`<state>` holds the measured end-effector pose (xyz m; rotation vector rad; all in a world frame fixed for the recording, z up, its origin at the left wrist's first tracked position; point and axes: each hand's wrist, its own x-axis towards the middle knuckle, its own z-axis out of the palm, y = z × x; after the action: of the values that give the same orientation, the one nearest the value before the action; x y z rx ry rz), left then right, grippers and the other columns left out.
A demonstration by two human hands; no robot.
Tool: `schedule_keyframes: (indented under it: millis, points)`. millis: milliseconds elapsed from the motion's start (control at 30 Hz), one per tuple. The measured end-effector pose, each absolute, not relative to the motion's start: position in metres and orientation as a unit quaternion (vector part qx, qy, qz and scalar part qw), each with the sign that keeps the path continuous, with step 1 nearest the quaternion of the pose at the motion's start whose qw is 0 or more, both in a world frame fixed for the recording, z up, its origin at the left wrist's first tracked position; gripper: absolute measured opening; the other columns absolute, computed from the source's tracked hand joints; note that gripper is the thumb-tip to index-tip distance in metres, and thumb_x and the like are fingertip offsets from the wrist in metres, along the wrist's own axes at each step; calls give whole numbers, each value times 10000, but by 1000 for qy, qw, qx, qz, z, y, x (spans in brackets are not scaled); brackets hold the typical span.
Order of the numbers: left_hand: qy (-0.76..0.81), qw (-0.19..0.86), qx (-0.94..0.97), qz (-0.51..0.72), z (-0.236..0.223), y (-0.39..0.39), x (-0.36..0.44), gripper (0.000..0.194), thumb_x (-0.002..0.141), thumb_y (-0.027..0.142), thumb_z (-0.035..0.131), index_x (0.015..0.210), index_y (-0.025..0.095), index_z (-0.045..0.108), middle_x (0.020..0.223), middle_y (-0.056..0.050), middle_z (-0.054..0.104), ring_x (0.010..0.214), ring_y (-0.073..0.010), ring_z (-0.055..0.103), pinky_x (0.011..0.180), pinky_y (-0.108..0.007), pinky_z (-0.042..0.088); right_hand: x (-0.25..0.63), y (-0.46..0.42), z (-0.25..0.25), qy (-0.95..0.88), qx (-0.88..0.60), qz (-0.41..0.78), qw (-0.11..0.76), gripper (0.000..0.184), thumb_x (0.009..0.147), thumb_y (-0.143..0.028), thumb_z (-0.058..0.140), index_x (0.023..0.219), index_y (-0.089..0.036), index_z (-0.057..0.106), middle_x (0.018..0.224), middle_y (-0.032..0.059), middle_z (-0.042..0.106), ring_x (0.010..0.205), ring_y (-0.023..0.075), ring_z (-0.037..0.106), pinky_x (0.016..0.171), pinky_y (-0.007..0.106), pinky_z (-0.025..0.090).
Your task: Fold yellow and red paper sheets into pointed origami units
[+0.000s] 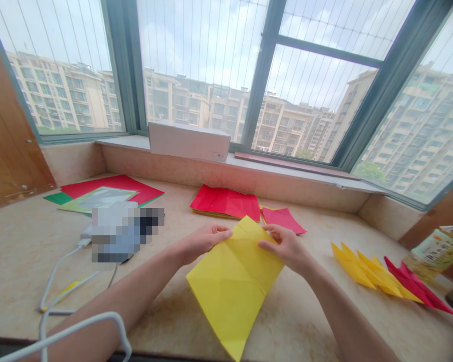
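A yellow sheet of paper (230, 281) with crossing fold creases is held up in front of me, one corner pointing toward me and another away. My left hand (206, 243) pinches its upper left edge, thumb on top. At the upper right edge, my right hand (285, 246) grips the same sheet between thumb and fingers. Just beyond the sheet lie a stack of red paper (226, 202) with yellow beneath it and a smaller red sheet (284, 220). The fingers under the yellow paper are hidden.
Folded yellow paper pieces (370, 271) and folded red ones (415, 284) rest at right, near a bottle (438, 249). Red sheets (136, 185) and a blurred-out patch (121, 234) are at left. A white cable (86, 324) crosses the near left. A white box (189, 142) stands on the sill.
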<state>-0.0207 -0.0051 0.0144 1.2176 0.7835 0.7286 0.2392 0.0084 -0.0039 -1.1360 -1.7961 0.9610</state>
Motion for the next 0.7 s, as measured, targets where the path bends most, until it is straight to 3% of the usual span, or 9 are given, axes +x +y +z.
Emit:
schedule_keyframes:
  millis: [233, 333, 467, 600, 700]
  points:
    - [279, 691, 383, 545, 17, 9, -27, 605, 844, 643, 525, 1098, 115, 674, 987, -172, 750, 892, -298, 720, 758, -376, 552, 232, 12, -3, -555, -424, 460, 548, 429, 764, -505, 732, 1023, -234, 524, 945, 74, 749, 752, 257, 726, 632, 360, 578]
    - [260, 680, 405, 553, 15, 8, -26, 593, 824, 616, 589, 1155, 129, 656, 1010, -161, 746, 926, -297, 714, 791, -375, 550, 230, 13, -5, -519, -416, 470, 579, 412, 763, -486, 729, 1012, -231, 522, 990, 82, 744, 805, 274, 731, 664, 377, 586]
    - [311, 603, 455, 577, 8, 9, -23, 530, 730, 375, 797, 1190, 169, 634, 1033, -117, 747, 913, -245, 714, 833, -351, 545, 231, 8, 0, -524, -398, 522, 543, 391, 766, -435, 721, 1054, -235, 549, 1055, 85, 738, 876, 289, 731, 702, 392, 594]
    - [337, 568, 489, 570, 5, 12, -23, 420, 725, 347, 797, 1077, 149, 684, 1013, -117, 750, 879, -248, 719, 807, -353, 558, 233, 1, 6, -564, -369, 583, 454, 503, 762, -437, 734, 1186, -224, 567, 1121, 117, 723, 944, 298, 720, 739, 398, 597]
    - [344, 577, 486, 559, 6, 10, -23, 402, 733, 337, 787, 1071, 144, 688, 996, -119, 754, 863, -258, 725, 776, -350, 565, 232, 2, 4, -565, -365, 576, 463, 517, 769, -461, 733, 1204, -230, 575, 1133, 112, 721, 924, 289, 724, 739, 405, 600]
